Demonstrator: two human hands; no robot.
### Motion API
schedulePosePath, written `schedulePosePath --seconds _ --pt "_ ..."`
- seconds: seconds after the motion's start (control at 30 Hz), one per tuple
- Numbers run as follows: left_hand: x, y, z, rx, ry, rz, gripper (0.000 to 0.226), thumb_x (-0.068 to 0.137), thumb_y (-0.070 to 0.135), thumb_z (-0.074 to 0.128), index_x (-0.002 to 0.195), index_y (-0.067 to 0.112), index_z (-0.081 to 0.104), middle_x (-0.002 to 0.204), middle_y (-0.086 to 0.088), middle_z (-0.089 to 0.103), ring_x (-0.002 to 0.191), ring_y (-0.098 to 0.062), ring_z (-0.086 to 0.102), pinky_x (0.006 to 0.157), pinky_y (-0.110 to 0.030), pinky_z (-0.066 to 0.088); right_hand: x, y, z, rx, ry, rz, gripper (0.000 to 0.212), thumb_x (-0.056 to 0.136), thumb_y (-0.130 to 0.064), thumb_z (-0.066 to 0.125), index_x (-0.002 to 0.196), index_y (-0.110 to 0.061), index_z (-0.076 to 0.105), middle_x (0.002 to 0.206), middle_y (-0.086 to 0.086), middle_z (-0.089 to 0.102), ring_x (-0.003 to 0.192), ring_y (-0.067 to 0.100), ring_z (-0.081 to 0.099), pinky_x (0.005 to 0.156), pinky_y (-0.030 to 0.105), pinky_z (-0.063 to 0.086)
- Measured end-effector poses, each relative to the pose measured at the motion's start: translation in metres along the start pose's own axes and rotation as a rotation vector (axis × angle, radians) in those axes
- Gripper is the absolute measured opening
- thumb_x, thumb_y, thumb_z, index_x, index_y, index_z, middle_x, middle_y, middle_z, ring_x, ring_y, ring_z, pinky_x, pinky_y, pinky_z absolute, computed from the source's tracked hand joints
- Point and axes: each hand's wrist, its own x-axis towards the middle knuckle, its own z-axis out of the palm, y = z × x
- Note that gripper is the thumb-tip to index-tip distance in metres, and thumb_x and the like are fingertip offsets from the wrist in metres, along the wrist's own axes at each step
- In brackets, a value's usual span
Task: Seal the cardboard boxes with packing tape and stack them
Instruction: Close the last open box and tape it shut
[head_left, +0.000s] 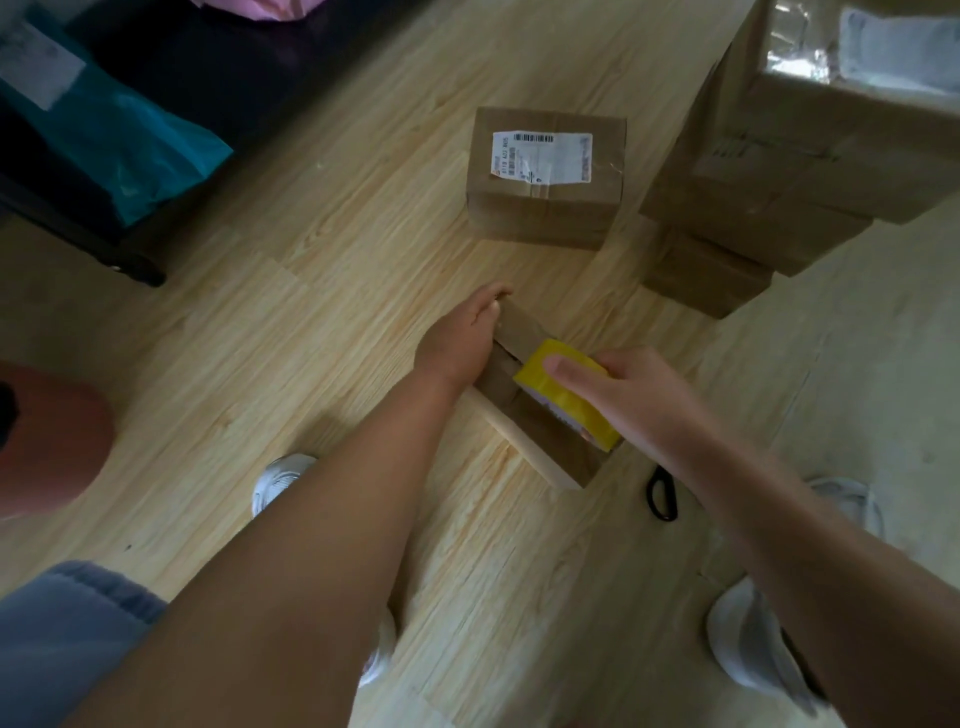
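A small cardboard box (524, 415) lies on the wooden floor in front of me. My left hand (465, 335) grips its far left corner, fingers curled over the edge. My right hand (618, 387) holds a yellow roll of packing tape (561, 397) on top of the box, thumb across the roll. A second box (545, 208) with a white shipping label stands farther back. At the right rises a stack of cardboard boxes (769, 171), the top one covered in shiny clear tape.
Black-handled scissors (662, 491) lie on the floor by my right forearm. My white shoes (280, 480) stand on either side. A teal plastic bag (130, 150) on dark furniture sits at the upper left, and a reddish round object (47, 441) at the left edge.
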Motion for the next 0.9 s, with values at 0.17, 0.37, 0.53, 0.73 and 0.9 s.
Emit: schedulePosePath --seconds 0.17,0.37,0.53,0.73,0.9 --pt "-0.001 -0.001 0.001 0.173 0.017 0.068 0.031 0.105 0.038 0.035 0.134 0.038 0.048 0.13 0.006 0.058 0.109 -0.017 0.057 0.078 -0.031 0.039 0.0 -0.001 0.002 -0.035 0.045 0.02 0.048 0.09 -0.051 0.066 0.053 -0.02 0.06 0.042 -0.009 0.054 0.035 0.001 0.051 0.036 0.013 0.034" --pt "-0.005 -0.003 0.005 0.242 0.088 0.09 0.032 0.106 0.038 0.032 0.134 0.039 0.047 0.132 0.007 0.058 0.11 -0.018 0.058 0.076 -0.029 0.036 -0.001 0.002 -0.001 -0.304 0.154 0.073 0.061 0.084 -0.068 0.061 0.052 -0.018 0.052 0.037 -0.007 0.045 0.028 0.004 0.04 0.042 0.024 0.032" --pt "-0.009 0.001 0.008 0.314 0.084 0.087 0.036 0.107 0.042 0.026 0.138 0.04 0.044 0.139 0.009 0.053 0.114 -0.017 0.056 0.077 -0.029 0.036 -0.01 0.02 -0.01 -0.42 0.166 0.175 0.063 0.081 -0.075 0.057 0.054 -0.019 0.049 0.042 -0.007 0.042 0.034 0.007 0.039 0.045 0.026 0.032" --pt "-0.013 0.004 0.009 0.335 0.109 0.062 0.038 0.107 0.04 0.025 0.141 0.039 0.041 0.142 0.008 0.051 0.117 -0.017 0.055 0.08 -0.03 0.037 -0.021 0.036 -0.02 -0.286 0.148 0.1 0.066 0.082 -0.075 0.055 0.052 -0.017 0.047 0.043 -0.004 0.042 0.037 0.012 0.038 0.049 0.03 0.036" --pt "-0.015 0.002 0.013 0.33 0.121 0.047 0.038 0.107 0.042 0.025 0.142 0.04 0.04 0.146 0.008 0.048 0.121 -0.019 0.054 0.084 -0.032 0.038 -0.034 0.045 -0.024 -0.36 0.203 0.048 0.063 0.088 -0.063 0.058 0.048 -0.017 0.042 0.043 -0.004 0.039 0.042 0.016 0.04 0.05 0.028 0.032"
